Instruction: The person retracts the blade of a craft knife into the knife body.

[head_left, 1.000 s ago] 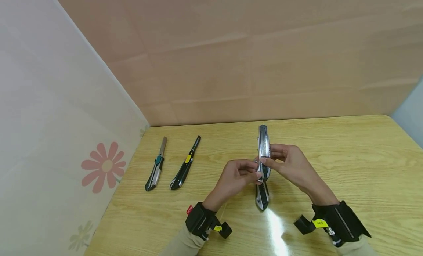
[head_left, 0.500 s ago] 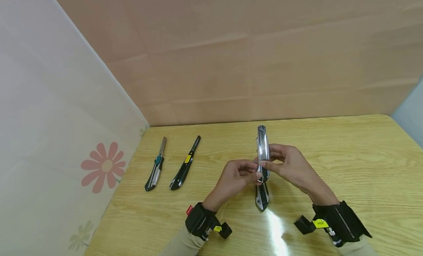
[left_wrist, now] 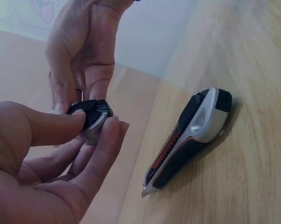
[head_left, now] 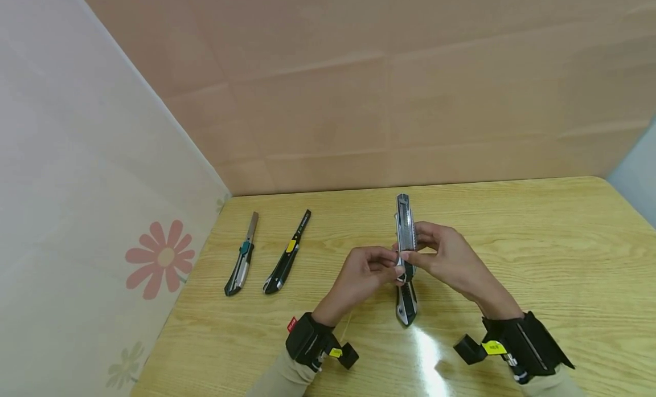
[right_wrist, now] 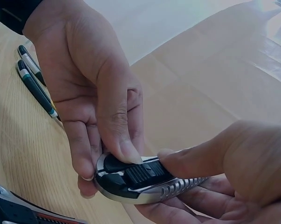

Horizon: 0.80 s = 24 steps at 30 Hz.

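Both hands hold a silver-and-black utility knife above the table, its long metal front pointing away from me. My left hand pinches its near end between thumb and fingers. My right hand grips it from the other side; in the right wrist view its thumb lies at the ribbed black slider, with fingers beneath the body. No bare blade shows on the held knife. Just below the hands, another utility knife with silver, black and red parts lies on the table, partly hidden in the head view.
Two more cutter knives lie to the left on the wooden table: one with a green slider, one black with a yellow slider. A brown covering rises behind the table, and a flower-printed wall stands at left.
The held knife's far end has shifted slightly to the left. My right hand has moved slightly left with it, its thumb a little nearer the left hand. The other knives are still.
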Each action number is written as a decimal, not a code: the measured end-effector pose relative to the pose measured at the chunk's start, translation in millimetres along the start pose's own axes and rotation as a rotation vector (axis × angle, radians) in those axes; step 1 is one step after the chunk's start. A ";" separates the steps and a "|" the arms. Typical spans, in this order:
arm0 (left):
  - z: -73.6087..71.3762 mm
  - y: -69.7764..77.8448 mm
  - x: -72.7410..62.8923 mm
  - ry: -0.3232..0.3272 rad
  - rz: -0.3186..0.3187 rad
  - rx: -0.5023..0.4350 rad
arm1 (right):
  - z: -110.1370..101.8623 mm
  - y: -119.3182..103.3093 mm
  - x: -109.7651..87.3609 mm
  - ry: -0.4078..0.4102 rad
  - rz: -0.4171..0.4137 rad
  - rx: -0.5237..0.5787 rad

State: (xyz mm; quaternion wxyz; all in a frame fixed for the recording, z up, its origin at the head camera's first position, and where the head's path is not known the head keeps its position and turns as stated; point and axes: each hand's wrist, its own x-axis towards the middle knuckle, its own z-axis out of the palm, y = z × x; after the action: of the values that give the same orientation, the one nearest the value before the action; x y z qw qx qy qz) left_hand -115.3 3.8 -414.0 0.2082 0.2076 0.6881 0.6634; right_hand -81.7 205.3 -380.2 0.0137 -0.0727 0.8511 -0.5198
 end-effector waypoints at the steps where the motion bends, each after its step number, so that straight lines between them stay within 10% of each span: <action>1: 0.1 -0.2 0.1 0.000 0.000 -0.001 | 0.3 0.1 0.3 0.002 -0.003 -0.005; 14: 3.9 -4.1 0.5 -0.122 0.001 -0.045 | -15.0 3.2 -3.3 -0.042 0.100 0.046; 24: -17.2 2.4 -2.2 -0.218 0.027 0.205 | -30.8 19.1 -4.0 -0.033 0.194 -0.131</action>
State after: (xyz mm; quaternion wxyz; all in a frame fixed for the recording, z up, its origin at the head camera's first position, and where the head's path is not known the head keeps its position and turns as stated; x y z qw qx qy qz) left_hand -123.2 -11.6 -411.0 0.2506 0.3079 0.7225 0.5660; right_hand -82.9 241.6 -383.2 0.0733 0.0006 0.8859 -0.4581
